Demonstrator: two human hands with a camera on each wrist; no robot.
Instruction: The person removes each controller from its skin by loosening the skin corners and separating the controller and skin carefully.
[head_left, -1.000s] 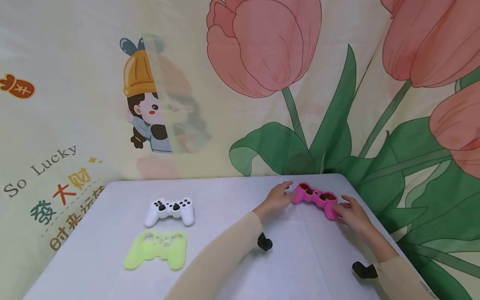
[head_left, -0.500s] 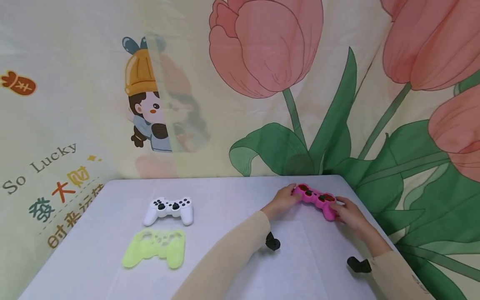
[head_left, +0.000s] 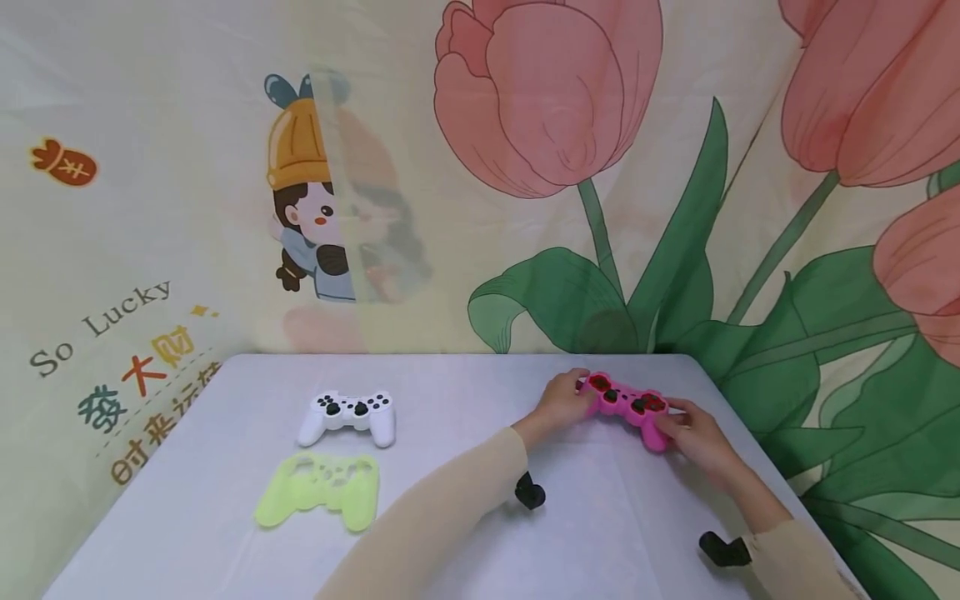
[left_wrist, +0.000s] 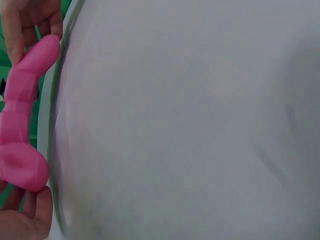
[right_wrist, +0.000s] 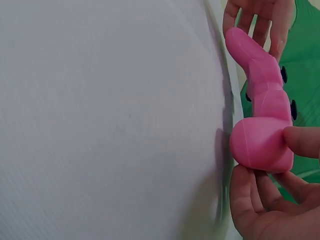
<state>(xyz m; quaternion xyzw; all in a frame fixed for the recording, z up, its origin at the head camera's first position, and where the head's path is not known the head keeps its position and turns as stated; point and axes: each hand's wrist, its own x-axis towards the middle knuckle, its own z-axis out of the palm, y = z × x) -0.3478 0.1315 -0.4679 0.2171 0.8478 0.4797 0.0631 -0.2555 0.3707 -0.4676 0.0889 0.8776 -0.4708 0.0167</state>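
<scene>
A pink game controller [head_left: 627, 403] with black thumbsticks is held between both hands near the far right of the table. My left hand [head_left: 562, 400] grips its left end. My right hand [head_left: 701, 437] grips the right handle, its thumb [right_wrist: 302, 141] pressing the side in the right wrist view. From the left wrist view the pink controller [left_wrist: 20, 120] shows its smooth underside between the left hand [left_wrist: 25, 217] and the right hand [left_wrist: 30, 22]. Whether it touches the table cannot be told.
On the left of the white-covered table [head_left: 465, 392] lies a white game controller [head_left: 349, 417]. In front of it is a flat yellow-green controller-shaped cover [head_left: 321, 492]. A printed tulip curtain [head_left: 420, 167] hangs behind. Black wrist mounts [head_left: 529, 493] stick out under the sleeves.
Both hands have closed onto the pink controller's ends from beside it. The controller has shifted slightly left and toward me. The white controller and the yellow-green cover stay put.
</scene>
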